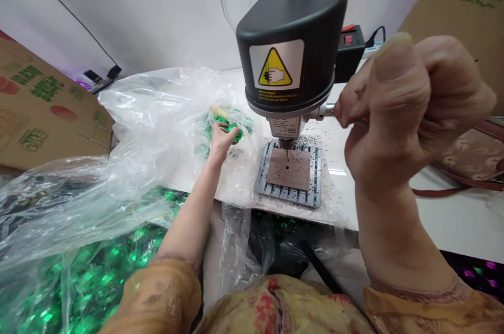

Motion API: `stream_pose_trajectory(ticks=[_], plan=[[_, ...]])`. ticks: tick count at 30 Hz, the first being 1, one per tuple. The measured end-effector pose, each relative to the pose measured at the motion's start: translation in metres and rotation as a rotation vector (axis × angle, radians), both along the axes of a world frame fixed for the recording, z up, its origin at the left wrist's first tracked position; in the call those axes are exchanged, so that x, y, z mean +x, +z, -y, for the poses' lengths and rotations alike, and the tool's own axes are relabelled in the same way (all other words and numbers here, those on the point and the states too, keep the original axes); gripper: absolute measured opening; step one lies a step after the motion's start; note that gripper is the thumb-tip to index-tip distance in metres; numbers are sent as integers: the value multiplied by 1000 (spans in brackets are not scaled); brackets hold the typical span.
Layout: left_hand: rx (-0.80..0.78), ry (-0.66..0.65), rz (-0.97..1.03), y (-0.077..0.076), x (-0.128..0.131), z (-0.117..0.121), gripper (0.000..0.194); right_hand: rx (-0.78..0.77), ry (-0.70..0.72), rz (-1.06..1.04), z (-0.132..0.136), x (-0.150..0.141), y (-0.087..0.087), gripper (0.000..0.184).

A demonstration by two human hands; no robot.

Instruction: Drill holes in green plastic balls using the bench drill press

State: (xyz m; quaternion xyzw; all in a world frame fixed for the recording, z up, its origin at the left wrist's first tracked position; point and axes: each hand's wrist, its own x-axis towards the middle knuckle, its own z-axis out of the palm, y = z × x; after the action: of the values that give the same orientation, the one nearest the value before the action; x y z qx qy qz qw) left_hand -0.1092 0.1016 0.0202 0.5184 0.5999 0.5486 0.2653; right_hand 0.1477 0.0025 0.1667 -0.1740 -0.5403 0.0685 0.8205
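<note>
A small bench drill press (pixel 291 45) with a black head stands in front of me. My right hand (pixel 413 92) is closed in a fist around its feed lever (pixel 327 110), and the grip end is hidden in my fingers. Under the thin drill bit (pixel 287 154) lies a brown board (pixel 291 171) with a dark hole, on the slotted metal base (pixel 314 192). Left of the base, my left hand (pixel 222 141) has its fingers around a shiny green faceted piece (pixel 235 134). More green pieces lie beside it within clear plastic.
Clear plastic sheeting (pixel 145 118) spreads over the table's left side. Many shiny green pieces (pixel 90 276) fill a bag at lower left. Cardboard boxes (pixel 43 97) flank the table. Dark shavings surround the base. A black switch box (pixel 350 50) and a patterned bag (pixel 472 155) are at right.
</note>
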Motion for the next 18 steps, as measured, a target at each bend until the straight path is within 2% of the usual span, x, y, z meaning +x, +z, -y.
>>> stream_pose_trajectory(ticks=[2,4,6,8,11,14,18], plan=[[-49,-17,258,18,14,40,37,-14,22,-4,0,0,0,50],[22,-150,386,31,36,84,44,-11,32,-11,0,1,-1,50],[-5,-301,459,33,63,121,51,-6,25,-13,0,1,-1,50],[-124,-414,528,24,86,144,51,-13,15,-9,0,1,-1,50],[-163,-378,494,-1,106,145,49,0,19,8,0,2,-1,50],[-78,-260,394,-24,106,123,51,-23,1,38,1,4,-1,51],[-67,-273,348,-38,101,99,51,-113,-30,54,4,5,-3,51]])
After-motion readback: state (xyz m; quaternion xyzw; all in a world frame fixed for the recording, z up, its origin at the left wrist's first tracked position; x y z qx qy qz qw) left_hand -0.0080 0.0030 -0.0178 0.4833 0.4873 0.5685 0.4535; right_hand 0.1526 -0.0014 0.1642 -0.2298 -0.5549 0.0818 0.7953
